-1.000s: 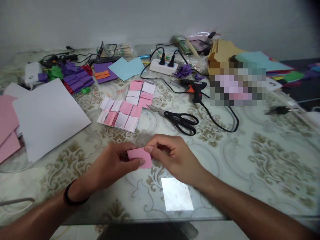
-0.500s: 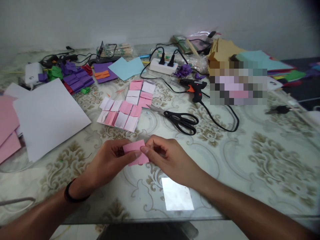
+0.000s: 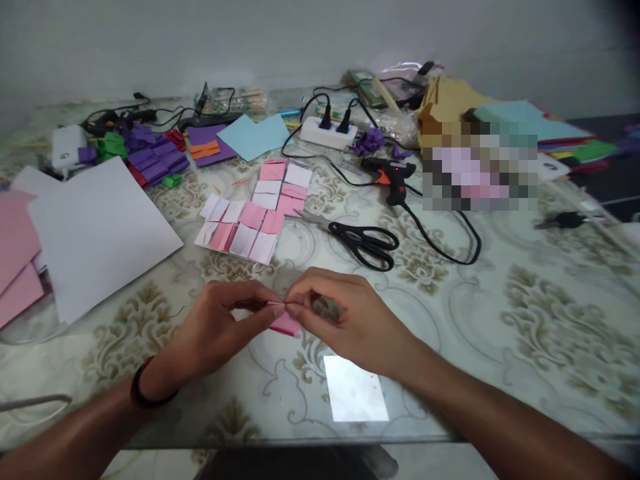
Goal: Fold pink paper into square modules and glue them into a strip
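Observation:
Between both hands is a small pink paper piece (image 3: pixel 286 323), its lower part hanging below the fingertips. My left hand (image 3: pixel 220 327) pinches its upper edge between thumb and fingers. On the other side my right hand (image 3: pixel 350 317) pinches the same edge, the fingertips of both hands touching or nearly so. Beyond the hands lie pink and white folded paper pieces (image 3: pixel 244 230) set in a checkered pattern. Black-handled scissors (image 3: pixel 363 243) rest to their right, blades pointing at them.
A large white sheet (image 3: pixel 105 233) and pink sheets (image 3: pixel 15 247) lie at left. Farther back are a glue gun (image 3: pixel 395 180), a white power strip (image 3: pixel 327 135), purple folded papers (image 3: pixel 157 159) and a blue sheet (image 3: pixel 255 137). A black cable loops at right.
The pink piece, which was held flatter and showed its broad face, is now tilted or folded, with less of it visible. My fingertips have come together at its upper edge.

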Motion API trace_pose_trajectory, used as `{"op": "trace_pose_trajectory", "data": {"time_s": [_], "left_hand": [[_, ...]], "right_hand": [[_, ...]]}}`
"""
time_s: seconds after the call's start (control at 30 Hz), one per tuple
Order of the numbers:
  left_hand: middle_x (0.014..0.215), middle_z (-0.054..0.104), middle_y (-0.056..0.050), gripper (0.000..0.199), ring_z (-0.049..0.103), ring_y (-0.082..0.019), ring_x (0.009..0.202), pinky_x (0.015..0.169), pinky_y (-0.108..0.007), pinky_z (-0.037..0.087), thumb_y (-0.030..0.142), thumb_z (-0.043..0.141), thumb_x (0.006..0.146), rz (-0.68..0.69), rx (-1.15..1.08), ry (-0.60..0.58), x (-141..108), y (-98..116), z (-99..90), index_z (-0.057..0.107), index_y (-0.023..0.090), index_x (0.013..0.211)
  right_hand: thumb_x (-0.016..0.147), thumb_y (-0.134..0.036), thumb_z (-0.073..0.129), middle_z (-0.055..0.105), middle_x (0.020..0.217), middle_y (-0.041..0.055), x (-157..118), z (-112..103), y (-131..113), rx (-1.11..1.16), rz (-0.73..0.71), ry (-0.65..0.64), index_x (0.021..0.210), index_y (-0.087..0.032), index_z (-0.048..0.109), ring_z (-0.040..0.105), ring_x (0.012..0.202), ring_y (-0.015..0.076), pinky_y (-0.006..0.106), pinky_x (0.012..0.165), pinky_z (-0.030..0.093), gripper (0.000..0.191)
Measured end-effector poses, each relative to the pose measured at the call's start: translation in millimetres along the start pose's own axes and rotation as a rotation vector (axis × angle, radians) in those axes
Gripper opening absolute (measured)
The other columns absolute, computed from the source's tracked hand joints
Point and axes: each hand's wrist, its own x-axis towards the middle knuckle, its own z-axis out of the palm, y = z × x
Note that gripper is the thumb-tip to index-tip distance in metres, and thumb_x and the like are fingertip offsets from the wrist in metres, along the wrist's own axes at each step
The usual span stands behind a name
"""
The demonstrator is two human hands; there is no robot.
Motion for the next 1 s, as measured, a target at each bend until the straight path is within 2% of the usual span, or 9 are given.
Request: {"op": "trace_pose_trajectory", "data": {"time_s": [0.17,0.33,0.43,0.5,0.63,0.7,0.83,0.9,1.0], "left_hand": [[0.087,0.081,0.002,0.014,0.072,-0.013,0.076,0.071,-0.023,0.052,0.026,0.068,0.097,0.127,0.074,0.004,-6.8,5.3,2.0,0.080,0.023,0.090],[0.078,0.077,0.002,0.013,0.066,-0.012,0.068,0.063,-0.022,0.047,0.028,0.070,0.096,0.139,0.072,0.119,-8.6,8.6,-2.8,0.079,0.023,0.087],[0.073,0.071,0.002,0.016,0.060,-0.011,0.065,0.058,-0.021,0.044,0.032,0.070,0.096,0.058,-0.057,0.147,-4.4,4.4,-4.4,0.076,0.021,0.086],[0.071,0.065,0.002,0.019,0.055,-0.011,0.063,0.056,-0.021,0.042,0.035,0.068,0.097,0.006,-0.132,0.135,-1.2,1.0,-4.0,0.073,0.020,0.087],[0.079,0.068,0.000,0.026,0.059,-0.012,0.071,0.063,-0.023,0.046,0.040,0.060,0.102,-0.039,-0.151,0.012,2.0,-3.7,-2.1,0.073,0.019,0.095],[0.086,0.070,-0.001,0.026,0.061,-0.013,0.077,0.067,-0.022,0.048,0.040,0.058,0.104,-0.033,-0.113,0.006,1.9,-5.2,-1.3,0.074,0.020,0.103],[0.066,0.056,0.006,0.025,0.050,-0.009,0.058,0.054,-0.018,0.044,0.039,0.059,0.104,-0.030,-0.180,0.057,0.4,-6.0,0.8,0.067,0.025,0.123],[0.076,0.061,0.004,0.024,0.058,-0.009,0.064,0.059,-0.019,0.054,0.039,0.058,0.104,0.001,-0.332,0.057,-0.6,-5.6,1.5,0.064,0.026,0.124],[0.117,0.069,-0.004,0.024,0.072,-0.018,0.101,0.089,-0.033,0.065,0.031,0.062,0.102,0.105,-0.448,0.028,-2.1,-6.6,1.5,0.063,0.027,0.127]], "right_hand": [[0.080,-0.007,0.067,0.061,0.072,-0.0038,-0.8,0.9,-3.0,0.059,-0.015,0.032,0.075,-0.018,0.063,0.056,0.067,0.0085,0.019,0.062,0.043,0.012],[0.071,-0.003,0.062,0.063,0.069,-0.0053,2.2,-6.7,-1.0,0.141,0.090,0.046,0.072,-0.019,0.063,0.057,0.065,0.0086,0.020,0.062,0.044,0.016],[0.075,-0.007,0.063,0.064,0.069,-0.0035,4.0,-12.6,1.1,0.148,0.131,0.064,0.072,-0.019,0.064,0.059,0.066,0.0110,0.022,0.063,0.046,0.012],[0.081,-0.011,0.063,0.068,0.075,-0.0008,4.4,-14.9,1.6,0.153,0.137,0.061,0.083,-0.020,0.068,0.062,0.070,0.0131,0.024,0.065,0.049,0.010],[0.088,-0.011,0.062,0.076,0.100,0.0047,4.1,-15.0,0.8,0.125,0.031,-0.038,0.107,-0.022,0.073,0.069,0.084,0.0159,0.028,0.075,0.055,0.025],[0.089,-0.013,0.064,0.077,0.100,0.0047,3.7,-13.7,0.1,0.091,-0.005,-0.086,0.105,-0.022,0.075,0.070,0.083,0.0155,0.028,0.076,0.055,0.021],[0.090,-0.018,0.069,0.076,0.096,0.0037,3.3,-10.9,0.8,0.117,0.061,-0.083,0.104,-0.022,0.077,0.068,0.078,0.0144,0.027,0.071,0.054,0.017],[0.090,-0.022,0.070,0.075,0.092,0.0033,3.9,-10.4,3.2,0.176,0.139,-0.017,0.103,-0.022,0.077,0.065,0.073,0.0140,0.027,0.067,0.052,0.015],[0.090,-0.031,0.073,0.071,0.083,0.0023,5.6,-10.9,8.7,0.284,0.250,0.109,0.103,-0.020,0.075,0.063,0.069,0.0145,0.027,0.063,0.051,0.017]]}}
